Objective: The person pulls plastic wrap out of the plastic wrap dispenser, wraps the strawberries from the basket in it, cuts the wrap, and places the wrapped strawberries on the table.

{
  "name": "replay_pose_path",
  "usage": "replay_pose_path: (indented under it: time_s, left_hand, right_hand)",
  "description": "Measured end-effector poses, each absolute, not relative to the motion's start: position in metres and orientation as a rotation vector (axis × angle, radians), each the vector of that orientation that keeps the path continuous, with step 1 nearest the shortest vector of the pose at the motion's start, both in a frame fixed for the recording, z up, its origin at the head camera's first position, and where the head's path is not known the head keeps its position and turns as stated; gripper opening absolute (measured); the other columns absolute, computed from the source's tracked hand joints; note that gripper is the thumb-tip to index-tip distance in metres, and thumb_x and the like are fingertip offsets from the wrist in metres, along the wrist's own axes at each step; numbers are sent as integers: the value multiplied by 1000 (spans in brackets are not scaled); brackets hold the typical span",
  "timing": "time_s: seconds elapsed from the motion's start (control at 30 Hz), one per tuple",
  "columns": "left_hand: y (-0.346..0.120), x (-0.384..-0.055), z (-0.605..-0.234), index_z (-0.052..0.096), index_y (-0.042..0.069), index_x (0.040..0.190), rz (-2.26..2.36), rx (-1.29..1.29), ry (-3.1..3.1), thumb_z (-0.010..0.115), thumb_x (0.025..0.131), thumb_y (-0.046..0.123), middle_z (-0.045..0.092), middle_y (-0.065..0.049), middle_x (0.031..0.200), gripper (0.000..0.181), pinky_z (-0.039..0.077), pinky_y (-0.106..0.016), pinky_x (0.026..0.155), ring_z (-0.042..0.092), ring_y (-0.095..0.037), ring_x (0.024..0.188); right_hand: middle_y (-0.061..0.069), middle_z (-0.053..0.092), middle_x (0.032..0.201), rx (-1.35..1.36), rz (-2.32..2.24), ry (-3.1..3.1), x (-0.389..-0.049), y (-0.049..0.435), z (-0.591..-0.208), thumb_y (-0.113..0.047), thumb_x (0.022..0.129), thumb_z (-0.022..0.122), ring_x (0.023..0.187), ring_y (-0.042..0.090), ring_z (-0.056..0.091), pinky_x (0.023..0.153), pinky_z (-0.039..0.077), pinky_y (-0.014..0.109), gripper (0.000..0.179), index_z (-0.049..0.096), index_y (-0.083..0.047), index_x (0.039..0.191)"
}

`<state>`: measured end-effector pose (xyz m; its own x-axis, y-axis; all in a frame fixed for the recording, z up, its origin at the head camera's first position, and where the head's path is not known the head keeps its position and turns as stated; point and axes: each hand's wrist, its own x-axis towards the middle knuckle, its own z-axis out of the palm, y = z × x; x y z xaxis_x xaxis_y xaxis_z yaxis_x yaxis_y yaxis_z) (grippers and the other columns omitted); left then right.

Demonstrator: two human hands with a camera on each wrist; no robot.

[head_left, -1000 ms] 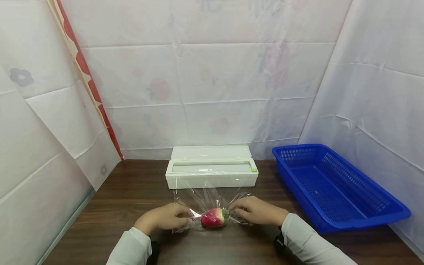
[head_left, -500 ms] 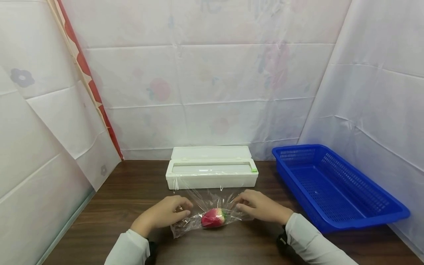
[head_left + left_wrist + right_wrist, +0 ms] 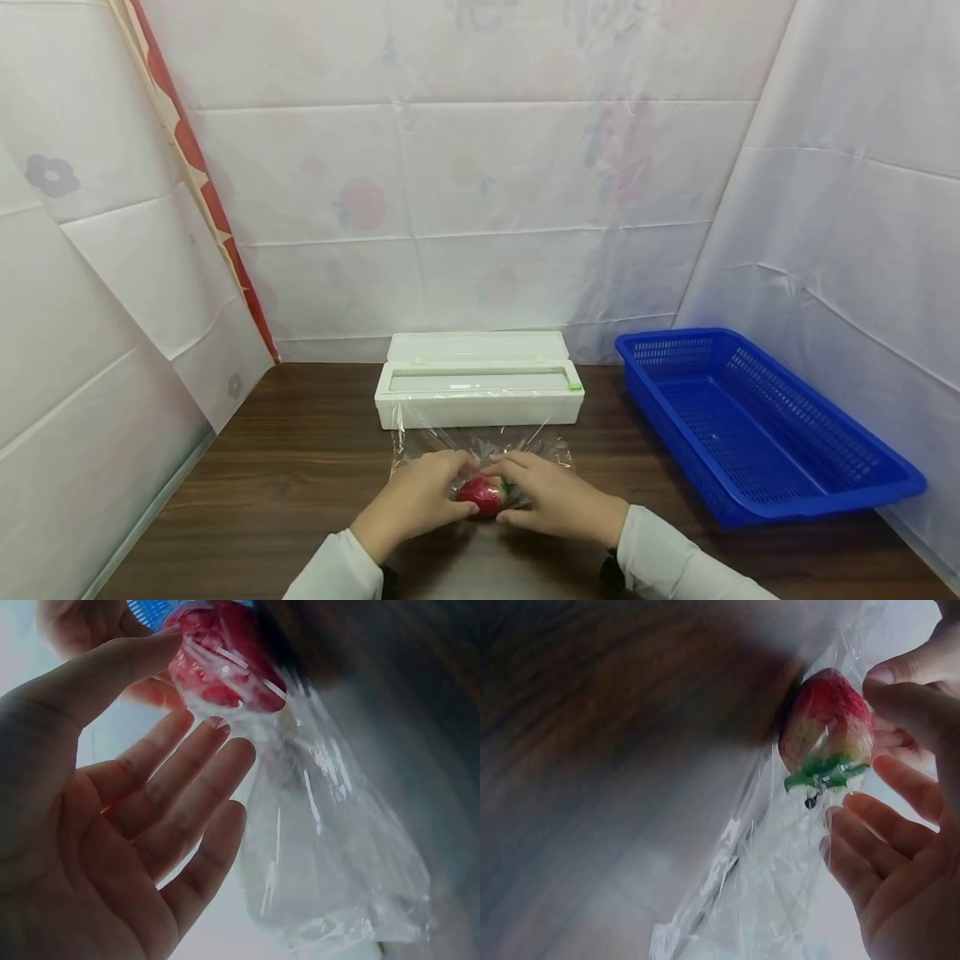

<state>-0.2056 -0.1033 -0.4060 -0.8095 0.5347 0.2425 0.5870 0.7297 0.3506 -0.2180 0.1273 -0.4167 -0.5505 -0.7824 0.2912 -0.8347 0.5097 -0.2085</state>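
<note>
A red strawberry (image 3: 480, 495) with a pale shoulder and green leaves (image 3: 825, 774) lies under clear plastic film (image 3: 322, 847) on the dark wood table. From the left, my left hand (image 3: 423, 497) reaches round it, thumb tip at its front and the other fingers spread loosely behind. My right hand (image 3: 558, 498) comes from the right in a like pose, its thumb tip near the fruit and its fingers slightly bent beside the leafy end. The film stretches back from the fruit to a white cling film box (image 3: 480, 407) whose lid (image 3: 478, 345) is raised.
At the right stands a blue perforated plastic basket (image 3: 750, 433). A small green piece (image 3: 575, 386) sits at the box's right end. White printed cloth (image 3: 480, 183) surrounds the table (image 3: 300, 467) on the back and both sides.
Both hands were out at the film's sides; they have moved inward and now meet around the strawberry. The film's left and right ends are no longer in the fingers. The strawberry stays in nearly the same spot.
</note>
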Motion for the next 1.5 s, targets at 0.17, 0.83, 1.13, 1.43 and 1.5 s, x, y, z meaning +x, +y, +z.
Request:
replay_pose_path:
  time_s: [0.17, 0.83, 1.13, 1.43, 1.5]
  left_hand:
    - [-100, -210, -409, 66, 16, 100, -673, -920, -2816, 80, 69, 33, 68, 3, 93, 38, 54, -35, 72, 59, -8, 84]
    - [-105, -218, -419, 63, 19, 109, -654, -935, -2843, 76, 73, 38, 65, 6, 98, 42, 53, -34, 69, 56, -5, 84]
    - [-113, -228, -421, 65, 16, 111, -804, -1043, -2852, 66, 83, 42, 68, 4, 103, 38, 54, -39, 79, 58, -5, 92]
    - [-118, -235, -422, 66, 15, 106, -960, -1052, -2898, 60, 87, 45, 68, 6, 94, 36, 53, -32, 70, 55, -2, 78]
    - [-119, -235, -421, 66, 15, 105, -972, -1044, -2906, 60, 88, 46, 68, 6, 94, 37, 53, -33, 70, 55, -2, 77]
  right_hand:
    - [-3, 58, 117, 1375, 536, -2626, -218, 125, -421, -31, 81, 72, 104, 8, 53, 86, 51, 30, 47, 53, -16, 122]
    - [-5, 59, 108, 1302, 692, -2776, -233, 120, -424, -31, 84, 68, 92, 2, 52, 75, 52, 22, 39, 52, -17, 116]
    - [-5, 53, 106, 1350, 638, -2844, -243, 121, -416, -38, 89, 59, 91, 3, 49, 78, 50, 25, 36, 56, -14, 115]
    - [-2, 64, 113, 1411, 820, -2840, -256, 119, -415, -34, 88, 61, 105, 5, 52, 89, 50, 34, 37, 50, -15, 118]
    - [-5, 65, 107, 1429, 834, -2835, -258, 119, -415, -31, 88, 60, 98, 4, 54, 85, 51, 31, 32, 50, -17, 114]
